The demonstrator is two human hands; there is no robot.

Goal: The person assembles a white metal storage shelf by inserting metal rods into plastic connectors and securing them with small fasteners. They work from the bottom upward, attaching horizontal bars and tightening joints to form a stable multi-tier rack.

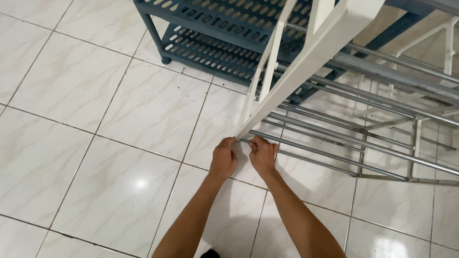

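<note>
White-framed drying rack (315, 52), grey metal rods, tilted; lower corner near floor.

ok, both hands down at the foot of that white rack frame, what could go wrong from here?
1. Pinch: the left hand and right hand grip where the white frame leg meets the metal rods; fingers could get caught if the joint shifts.
2. Slip: the glossy tiled floor may let the leg slide.
3. The tilted frame could knock the blue plastic shelf close behind.
</note>
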